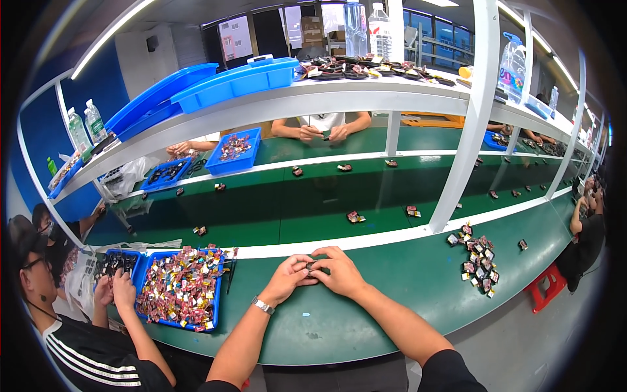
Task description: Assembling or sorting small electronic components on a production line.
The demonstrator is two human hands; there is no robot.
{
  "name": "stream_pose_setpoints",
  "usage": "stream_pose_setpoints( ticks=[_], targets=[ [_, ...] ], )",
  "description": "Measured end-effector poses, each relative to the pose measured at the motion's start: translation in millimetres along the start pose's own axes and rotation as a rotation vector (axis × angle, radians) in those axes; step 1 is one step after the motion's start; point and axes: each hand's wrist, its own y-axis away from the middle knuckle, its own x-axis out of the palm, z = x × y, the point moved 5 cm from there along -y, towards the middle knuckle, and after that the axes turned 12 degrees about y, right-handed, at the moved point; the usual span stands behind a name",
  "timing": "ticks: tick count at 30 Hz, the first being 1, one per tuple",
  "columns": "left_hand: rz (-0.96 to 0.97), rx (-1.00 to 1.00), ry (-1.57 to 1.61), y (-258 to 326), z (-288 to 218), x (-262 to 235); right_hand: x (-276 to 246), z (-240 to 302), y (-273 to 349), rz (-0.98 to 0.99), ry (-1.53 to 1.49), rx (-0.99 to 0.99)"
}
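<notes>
My left hand (285,281), with a metal-band watch on its wrist, and my right hand (339,273) meet over the near green worktop (366,326). Between their closed fingertips is a small dark piece (311,266), mostly covered by the fingers, so its exact kind cannot be made out. To the left of my hands, a heap of small red, white and yellow components with wires (179,287) fills a blue tray (218,304). Off to the right lies a loose pile of small black parts with red and white pieces on them (480,264).
A white rail (261,251) and a slanting post (460,150) stand before a green belt (261,215) carrying scattered small assemblies. Overhead, a white shelf (261,101) bears blue trays (238,85). Co-workers sit at left, opposite and far right, near a red stool (545,287).
</notes>
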Motion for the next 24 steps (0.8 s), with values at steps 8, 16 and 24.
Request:
stream_pose_setpoints(
  ticks=[8,16,24],
  targets=[
    [0.018,0.005,0.032,-1.8,1.3,-1.9,8.7,-6.5,3.1,-0.064,-0.102,0.045],
    [-0.013,0.015,0.007,-0.8,0.8,0.3,15.3,-7.7,6.3,-0.074,-0.170,0.127],
    [-0.025,0.019,0.051,-0.1,1.6,1.0,17.8,-7.3,6.2,-0.110,-0.173,0.142]
  ],
)
